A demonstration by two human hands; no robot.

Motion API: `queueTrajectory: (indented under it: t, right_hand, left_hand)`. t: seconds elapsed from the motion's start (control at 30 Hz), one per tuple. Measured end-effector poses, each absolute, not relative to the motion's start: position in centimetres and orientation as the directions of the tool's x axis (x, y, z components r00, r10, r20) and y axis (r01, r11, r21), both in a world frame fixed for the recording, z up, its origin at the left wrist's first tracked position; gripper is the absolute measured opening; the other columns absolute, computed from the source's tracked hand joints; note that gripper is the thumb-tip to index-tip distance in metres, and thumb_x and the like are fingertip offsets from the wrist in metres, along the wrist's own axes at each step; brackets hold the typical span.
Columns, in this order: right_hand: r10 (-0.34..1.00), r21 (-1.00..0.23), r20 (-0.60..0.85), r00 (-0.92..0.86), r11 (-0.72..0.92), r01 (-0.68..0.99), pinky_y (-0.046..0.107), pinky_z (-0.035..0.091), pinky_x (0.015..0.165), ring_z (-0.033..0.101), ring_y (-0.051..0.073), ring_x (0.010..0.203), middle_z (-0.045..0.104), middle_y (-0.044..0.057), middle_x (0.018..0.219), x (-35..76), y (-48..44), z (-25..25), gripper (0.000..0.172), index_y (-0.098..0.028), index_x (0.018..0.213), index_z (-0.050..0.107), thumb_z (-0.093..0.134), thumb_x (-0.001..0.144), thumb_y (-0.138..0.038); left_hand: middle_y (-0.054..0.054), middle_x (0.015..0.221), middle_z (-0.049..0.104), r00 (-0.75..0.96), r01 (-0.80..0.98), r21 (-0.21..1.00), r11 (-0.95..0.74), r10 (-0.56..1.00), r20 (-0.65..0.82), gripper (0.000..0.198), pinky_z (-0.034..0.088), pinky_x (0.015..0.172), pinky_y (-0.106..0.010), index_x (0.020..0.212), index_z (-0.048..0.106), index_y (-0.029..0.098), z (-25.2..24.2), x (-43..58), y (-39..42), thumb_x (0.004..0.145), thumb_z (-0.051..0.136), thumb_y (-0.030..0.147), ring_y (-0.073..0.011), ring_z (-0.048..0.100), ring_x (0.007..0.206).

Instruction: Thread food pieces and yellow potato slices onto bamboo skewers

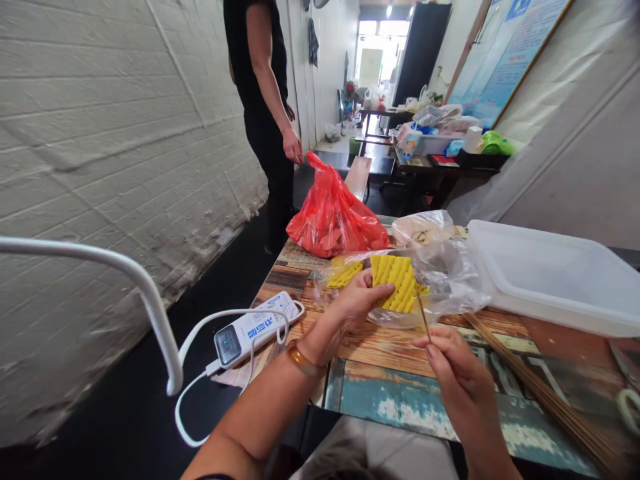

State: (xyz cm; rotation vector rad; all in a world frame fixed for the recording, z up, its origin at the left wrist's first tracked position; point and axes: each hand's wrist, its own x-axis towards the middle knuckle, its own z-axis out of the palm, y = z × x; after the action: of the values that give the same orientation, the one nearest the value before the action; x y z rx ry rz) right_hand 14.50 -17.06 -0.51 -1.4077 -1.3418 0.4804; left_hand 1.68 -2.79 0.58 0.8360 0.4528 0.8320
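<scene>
My left hand (357,299) grips a flat, yellow, ridged slab of food (394,283) between thumb and fingers, above the table. In my right hand (453,365) a thin wooden skewer (423,310) is pinched, its upper end at the slab's right edge. Whether the tip has entered the slab I cannot tell. Behind and under my hands lies an opened clear plastic bag (453,283) with more yellow ridged pieces (345,273) in it. To the right of my right hand a bundle of skewers (535,387) rests on the table.
A red plastic bag (333,217) stands at the far edge, beside a person's hand (292,145). A white plastic tub (550,273) is at the right. A white power bank (257,327) with cables lies at the left edge; scissors (627,400) are far right.
</scene>
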Motion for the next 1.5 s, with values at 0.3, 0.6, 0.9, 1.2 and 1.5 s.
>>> queueTrajectory:
  t: [0.3, 0.6, 0.9, 1.2, 1.5]
  right_hand:
    - [0.95, -0.957, 0.157, 0.27, 0.079, 0.278, 0.028, 0.048, 0.06, 0.06, 0.018, 0.072, 0.064, 0.005, 0.089, 13.8, -15.8, -0.3, 0.04, -0.025, 0.122, 0.059, 0.06, 0.082, -0.031]
    - [0.957, -0.976, 0.166, 0.236, 0.124, 0.181, 0.021, 0.034, 0.042, 0.041, 0.009, 0.042, 0.047, -0.006, 0.054, 13.0, -14.4, -1.4, 0.033, -0.018, 0.114, 0.06, 0.045, 0.091, -0.036]
    - [0.95, -0.961, 0.219, 0.224, 0.17, 0.219, 0.025, 0.042, 0.048, 0.047, 0.012, 0.046, 0.052, -0.004, 0.054, 12.6, -13.7, -2.2, 0.042, -0.02, 0.125, 0.059, 0.049, 0.086, -0.03]
    - [0.94, -0.926, 0.254, 0.228, 0.169, 0.337, 0.028, 0.046, 0.049, 0.055, 0.017, 0.047, 0.058, -0.001, 0.051, 12.0, -13.7, -2.8, 0.039, -0.024, 0.121, 0.064, 0.053, 0.084, -0.03]
    - [0.948, -0.95, 0.209, 0.241, 0.137, 0.281, 0.028, 0.051, 0.048, 0.066, 0.021, 0.066, 0.069, 0.004, 0.07, 12.1, -13.7, -3.6, 0.042, -0.024, 0.123, 0.063, 0.055, 0.083, -0.032]
  left_hand:
    - [-0.007, 0.083, 0.071, 0.521, -0.509, 0.788, 0.348, 0.852, -0.04, 0.04, 0.049, 0.073, -0.027, 0.089, 0.068, 0.011, 1.2, 0.9, -2.2, 0.054, 0.083, 0.027, -0.0191, 0.066, 0.078]
    - [-0.009, 0.085, 0.07, 0.5, -0.52, 0.772, 0.367, 0.863, -0.073, 0.04, 0.05, 0.078, -0.03, 0.092, 0.065, 0.01, 1.0, 0.8, -1.6, 0.056, 0.08, 0.02, -0.0223, 0.066, 0.086]
    - [-0.009, 0.086, 0.07, 0.499, -0.533, 0.749, 0.393, 0.861, -0.097, 0.031, 0.051, 0.075, -0.029, 0.088, 0.064, 0.01, 1.2, 0.8, -1.3, 0.059, 0.075, 0.013, -0.0206, 0.066, 0.083]
    - [-0.01, 0.084, 0.07, 0.487, -0.512, 0.747, 0.424, 0.86, -0.153, 0.029, 0.052, 0.079, -0.033, 0.085, 0.065, 0.009, 1.0, 0.9, -1.3, 0.059, 0.077, 0.016, -0.0237, 0.066, 0.087]
    - [-0.01, 0.084, 0.07, 0.486, -0.518, 0.75, 0.413, 0.863, -0.139, 0.028, 0.052, 0.078, -0.032, 0.086, 0.065, 0.009, 0.8, 0.9, -1.3, 0.061, 0.076, 0.016, -0.0229, 0.067, 0.086]
